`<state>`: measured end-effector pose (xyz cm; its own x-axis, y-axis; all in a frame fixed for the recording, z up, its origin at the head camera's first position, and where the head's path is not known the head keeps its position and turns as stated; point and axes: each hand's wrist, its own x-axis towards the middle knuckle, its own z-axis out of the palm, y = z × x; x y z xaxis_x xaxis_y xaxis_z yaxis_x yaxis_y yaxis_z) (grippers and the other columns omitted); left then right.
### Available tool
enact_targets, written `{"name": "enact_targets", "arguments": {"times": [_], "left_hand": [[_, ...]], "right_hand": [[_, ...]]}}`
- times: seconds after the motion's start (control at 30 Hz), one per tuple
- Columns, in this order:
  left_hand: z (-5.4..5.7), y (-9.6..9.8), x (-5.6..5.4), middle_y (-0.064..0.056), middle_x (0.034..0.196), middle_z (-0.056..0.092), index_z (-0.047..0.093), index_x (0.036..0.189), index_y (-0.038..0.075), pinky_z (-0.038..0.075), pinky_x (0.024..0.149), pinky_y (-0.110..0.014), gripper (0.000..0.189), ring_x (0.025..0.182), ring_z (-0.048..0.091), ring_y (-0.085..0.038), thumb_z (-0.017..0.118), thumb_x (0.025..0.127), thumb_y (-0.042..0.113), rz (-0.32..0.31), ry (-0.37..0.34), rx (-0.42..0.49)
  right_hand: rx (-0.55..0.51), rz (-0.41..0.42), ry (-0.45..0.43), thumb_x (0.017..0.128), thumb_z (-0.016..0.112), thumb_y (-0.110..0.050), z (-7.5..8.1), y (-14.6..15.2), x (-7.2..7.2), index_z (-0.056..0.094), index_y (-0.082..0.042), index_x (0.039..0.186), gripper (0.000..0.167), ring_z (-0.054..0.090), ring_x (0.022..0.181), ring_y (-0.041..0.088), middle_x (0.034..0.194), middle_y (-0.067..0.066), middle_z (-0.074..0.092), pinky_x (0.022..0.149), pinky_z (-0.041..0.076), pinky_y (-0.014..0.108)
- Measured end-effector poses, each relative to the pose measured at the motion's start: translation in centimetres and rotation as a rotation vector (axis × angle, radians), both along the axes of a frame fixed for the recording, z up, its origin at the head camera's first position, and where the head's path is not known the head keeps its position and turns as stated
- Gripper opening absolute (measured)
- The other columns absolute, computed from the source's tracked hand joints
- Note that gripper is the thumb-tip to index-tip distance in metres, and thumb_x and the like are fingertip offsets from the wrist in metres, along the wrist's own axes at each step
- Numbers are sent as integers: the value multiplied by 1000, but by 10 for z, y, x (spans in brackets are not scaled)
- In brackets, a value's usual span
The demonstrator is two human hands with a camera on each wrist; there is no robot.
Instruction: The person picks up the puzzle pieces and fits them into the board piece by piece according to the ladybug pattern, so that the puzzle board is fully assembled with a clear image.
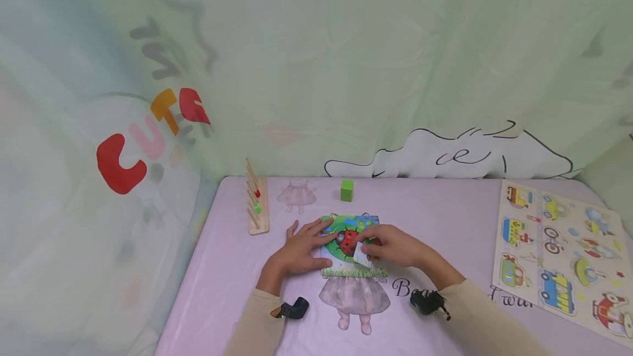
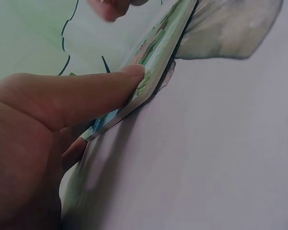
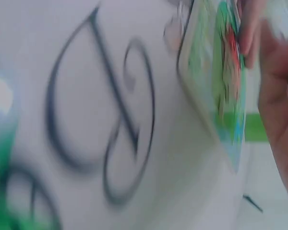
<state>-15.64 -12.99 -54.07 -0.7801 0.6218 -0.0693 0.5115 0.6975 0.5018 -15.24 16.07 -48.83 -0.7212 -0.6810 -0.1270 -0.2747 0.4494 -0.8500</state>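
Observation:
A square ladybug puzzle board (image 1: 341,266) lies on the cloth in front of me, with a red ladybug on a green round at its middle. My left hand (image 1: 299,250) rests on its left side, fingers spread and fairly straight. In the left wrist view that thumb (image 2: 110,88) presses on the board near its edge. Over the right half, my right hand (image 1: 395,245) pinches a mostly white puzzle piece (image 1: 361,256), tilted above the picture. The right wrist view is blurred and shows the right fingers beside the board (image 3: 201,88); the piece's underside is hidden.
A wooden peg stand (image 1: 262,218) with a red and a green bead stands at the back left. Behind the puzzle sits a green block (image 1: 347,190). A large vehicle picture board (image 1: 536,268) lies on the right. Curtains enclose the printed tablecloth (image 1: 445,207).

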Motion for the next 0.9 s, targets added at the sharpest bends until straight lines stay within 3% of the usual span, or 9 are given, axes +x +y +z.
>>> {"name": "enact_targets", "arguments": {"times": [0.27,0.47,0.57,0.73,0.9], "left_hand": [[-2,-2,0,7,171,23,45,155,29,5,120,-69,63,159,18,-24,61,97,49,-14,12,3],[-2,-3,-1,6,170,25,45,155,30,5,120,-69,48,159,20,-24,50,107,32,-18,23,3],[-3,-2,-2,7,170,26,46,154,29,5,120,-68,48,158,20,-23,52,106,29,-7,19,11],[-1,-1,-3,9,168,30,47,154,24,6,121,-67,52,158,23,-22,58,103,31,39,-9,39],[1,-1,-4,2,165,37,53,150,18,11,120,-67,53,156,28,-24,65,99,29,68,-1,89]], "right_hand": [[-87,-218,-58,92,77,-16,-11,-31,-4,72,-2,110,23,72,71,13,85,5,73,66,59,29],[-116,-245,-108,93,67,-2,-13,-41,-2,70,5,116,24,72,75,15,88,11,73,69,59,29],[-107,-274,-113,91,68,-2,-14,-47,-1,70,6,113,23,72,72,15,85,11,74,68,58,28],[-39,-351,-88,87,77,-10,-18,-56,2,74,-1,94,12,69,64,11,75,4,74,62,55,27],[24,-405,-40,85,80,-12,-21,-62,5,77,-8,85,6,62,60,7,70,-1,72,58,51,25]]}}
